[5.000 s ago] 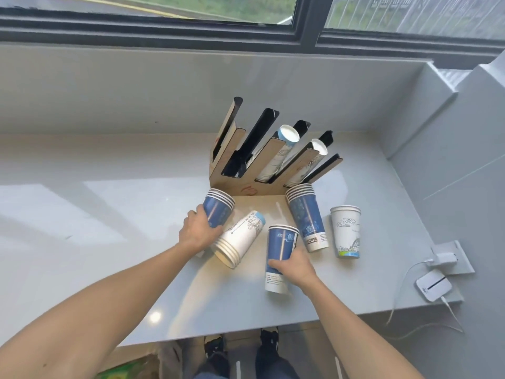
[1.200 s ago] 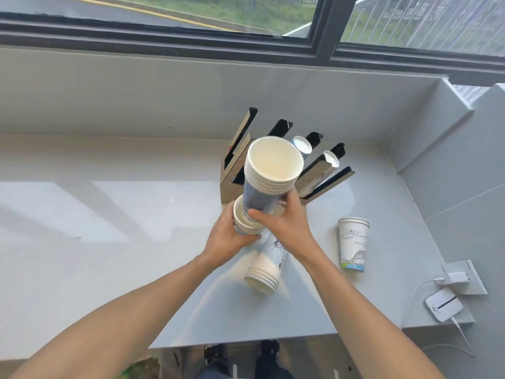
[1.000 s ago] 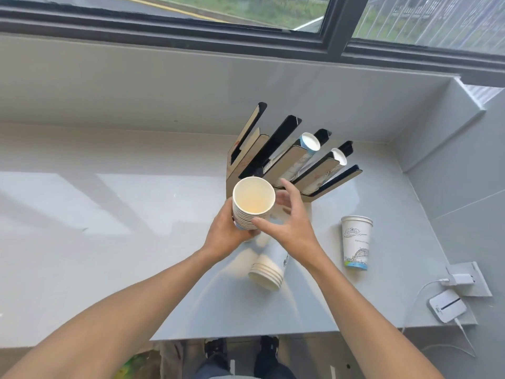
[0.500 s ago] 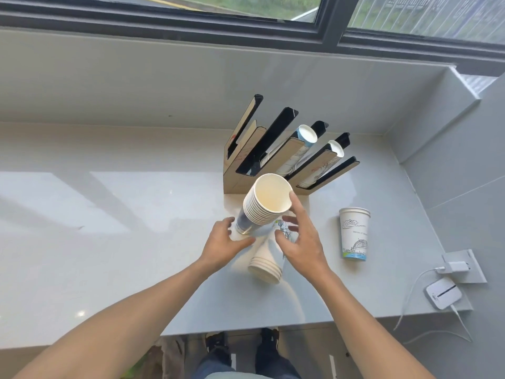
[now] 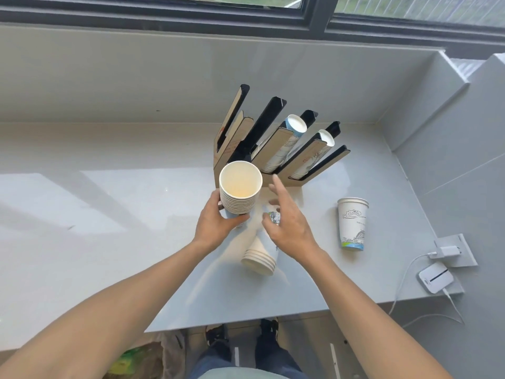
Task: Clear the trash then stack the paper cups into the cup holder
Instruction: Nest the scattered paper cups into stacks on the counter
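My left hand (image 5: 216, 224) grips the lower part of a tall stack of nested paper cups (image 5: 240, 191), mouth up, just in front of the cup holder (image 5: 276, 149). The holder is a cardboard rack with slanted black-lined slots; two right slots hold cup stacks (image 5: 289, 138), the left slots look empty. My right hand (image 5: 290, 225) hovers open right of the stack, fingers spread, above a short stack of white cups (image 5: 259, 255) lying on its side on the counter. A single white cup (image 5: 352, 223) stands upright to the right.
The grey counter (image 5: 95, 214) runs along a wall under a window. A white charger block (image 5: 448, 251) and a small white device (image 5: 436, 277) with cables sit at the right edge. A bag (image 5: 136, 359) lies on the floor below the counter's front edge.
Both hands merged the blue cup stacks into one tall stack. The right hand has let go and opened; the left hand has closed around the stack's base and holds it more upright.
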